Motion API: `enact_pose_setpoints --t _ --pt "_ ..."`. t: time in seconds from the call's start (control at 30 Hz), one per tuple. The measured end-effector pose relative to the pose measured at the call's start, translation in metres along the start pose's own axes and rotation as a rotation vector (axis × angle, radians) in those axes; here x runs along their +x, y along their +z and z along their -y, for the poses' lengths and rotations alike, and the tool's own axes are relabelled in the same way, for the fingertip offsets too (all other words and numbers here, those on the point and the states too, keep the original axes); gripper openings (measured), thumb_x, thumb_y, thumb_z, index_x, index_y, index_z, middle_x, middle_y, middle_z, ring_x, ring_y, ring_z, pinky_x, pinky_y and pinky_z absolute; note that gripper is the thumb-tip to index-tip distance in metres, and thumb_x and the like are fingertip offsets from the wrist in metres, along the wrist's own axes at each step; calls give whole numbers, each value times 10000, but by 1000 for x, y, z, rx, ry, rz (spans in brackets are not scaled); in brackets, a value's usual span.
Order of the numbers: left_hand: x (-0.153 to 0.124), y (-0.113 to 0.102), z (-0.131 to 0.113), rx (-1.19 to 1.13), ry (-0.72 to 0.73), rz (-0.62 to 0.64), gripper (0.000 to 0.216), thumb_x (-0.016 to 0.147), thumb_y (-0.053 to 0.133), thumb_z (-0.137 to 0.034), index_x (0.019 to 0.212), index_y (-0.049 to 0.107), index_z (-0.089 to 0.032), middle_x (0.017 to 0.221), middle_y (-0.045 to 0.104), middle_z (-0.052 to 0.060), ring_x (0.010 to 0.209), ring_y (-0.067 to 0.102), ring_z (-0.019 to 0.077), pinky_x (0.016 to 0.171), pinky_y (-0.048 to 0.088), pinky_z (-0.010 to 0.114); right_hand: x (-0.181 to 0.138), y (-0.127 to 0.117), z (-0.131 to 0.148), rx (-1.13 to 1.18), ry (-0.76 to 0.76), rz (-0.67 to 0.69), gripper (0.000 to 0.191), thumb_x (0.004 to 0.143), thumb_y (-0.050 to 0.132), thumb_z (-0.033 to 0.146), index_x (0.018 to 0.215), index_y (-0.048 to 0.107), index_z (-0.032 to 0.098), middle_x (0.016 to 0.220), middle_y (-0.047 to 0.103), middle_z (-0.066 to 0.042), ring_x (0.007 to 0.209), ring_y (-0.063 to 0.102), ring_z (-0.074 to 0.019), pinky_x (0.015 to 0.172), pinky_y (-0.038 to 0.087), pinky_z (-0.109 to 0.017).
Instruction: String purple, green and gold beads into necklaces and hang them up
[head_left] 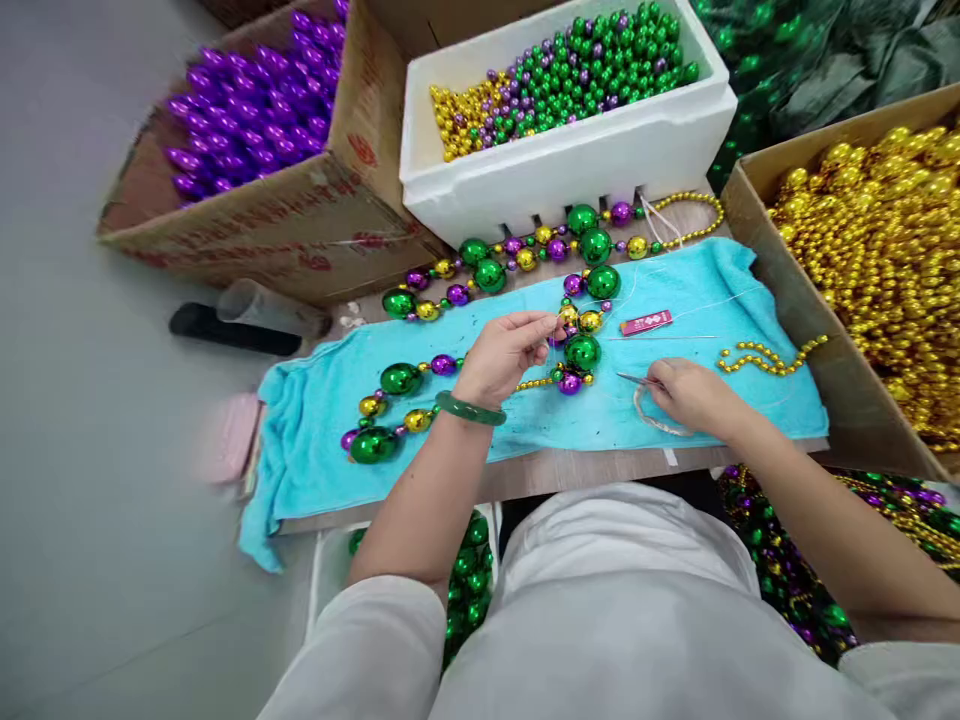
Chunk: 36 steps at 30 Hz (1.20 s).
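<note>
1. My left hand (504, 355) is pinching its fingers (541, 325) together at the cluster of gold and purple beads on the bead strand (581, 350). The fingers are clenched on a small bead or on the thread right beside it; I cannot tell which.
2. My right hand (694, 395) is resting low on the blue towel (697, 300), its fingers closed on a thin needle (634, 379) whose tip is pointing left, toward the beads.
3. The relation I am watching: the needle is lying roughly level, its long axis running left to right, and the large green bead (582, 351) is sitting just beyond its tip, between my two hands. The left hand is the nearer one, touching the cluster; the right is apart from it.
4. From the fingers, the strand is running two ways: up and away through green, purple and gold beads toward the white foam box (570, 170), and back left along the towel to another large green bead (373, 445) near the surface (570, 470) edge.
5. A short gold bead chain (772, 358) is lying to the right of my right hand, and a small pink packet (646, 323) is sitting just past the cluster.
6. Further out, a cardboard box of purple beads (255, 110) is standing at far left, and a box of gold beads (885, 260) at right.
</note>
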<state>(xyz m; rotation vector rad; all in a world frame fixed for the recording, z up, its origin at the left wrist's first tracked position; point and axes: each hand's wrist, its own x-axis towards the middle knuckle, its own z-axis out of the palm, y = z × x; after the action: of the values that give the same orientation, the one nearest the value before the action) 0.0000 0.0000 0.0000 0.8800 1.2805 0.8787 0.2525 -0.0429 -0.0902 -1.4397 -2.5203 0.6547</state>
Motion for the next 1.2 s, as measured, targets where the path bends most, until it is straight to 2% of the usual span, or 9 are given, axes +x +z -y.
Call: enact_pose_setpoints --t 0.1,0.2,0.37,0.5,0.6,0.73,0.97,1.1,1.2 --pt "-2 -3 -3 60 37 -24 215 652 769 -307 757 706 -130 736 674 26 491 483 28 458 380 166 -2 -3 -2 339 69 -190 128 906 436 270 865 508 173 817 636 -96 764 595 -210 685 445 -330" --pt "-5 -2 -4 105 75 -22 193 682 744 -307 761 704 -136 769 687 35 499 488 34 471 393 177 -1 -7 11 832 132 -275 142 903 462 346 931 445 208 816 633 -33 596 557 -126 546 434 -256" --pt "-11 6 -1 146 156 3 179 707 725 -316 774 697 -152 796 698 37 516 503 48 491 407 191 16 -13 52 1334 214 -176 334 807 587 363 1088 474 221 690 588 49 450 451 -64 427 366 -196" --pt "-13 11 5 78 241 55 172 711 723 -310 764 676 -153 1037 689 61 529 500 28 514 424 190 29 -16 71 1534 359 -132 293 742 627 378 950 597 175 618 565 41 442 445 -60 404 315 -196" --pt "-11 13 11 -36 235 111 190 712 721 -311 723 628 -146 1099 670 62 517 491 12 512 423 181 33 -19 78 1611 337 -117 308 739 640 405 903 656 144 631 581 21 450 404 -43 417 285 -195" --pt "-7 16 18 -92 214 147 222 702 726 -314 693 585 -143 992 685 49 512 498 18 505 420 172 34 -21 84 1721 389 -88 415 760 619 524 837 680 120 651 564 2 489 401 -44 433 266 -196" --pt "-4 14 29 8 224 174 228 725 715 -334 698 588 -148 588 559 -28 435 434 33 430 348 163 38 -20 88 1889 403 -113 391 670 723 510 782 652 142 549 447 49 423 312 -39 401 159 -209" --pt "-5 13 31 46 234 158 225 726 715 -337 688 595 -149 606 558 -24 450 434 35 436 361 165 36 -21 81 1706 434 -231 392 689 681 541 762 665 156 520 416 49 426 290 -54 421 177 -224" --pt "-5 11 29 62 239 101 217 720 714 -339 691 616 -147 748 640 11 466 434 25 445 374 169 26 -18 55 1207 469 -411 390 755 600 539 858 708 178 622 529 -2 534 421 -107 505 300 -243"
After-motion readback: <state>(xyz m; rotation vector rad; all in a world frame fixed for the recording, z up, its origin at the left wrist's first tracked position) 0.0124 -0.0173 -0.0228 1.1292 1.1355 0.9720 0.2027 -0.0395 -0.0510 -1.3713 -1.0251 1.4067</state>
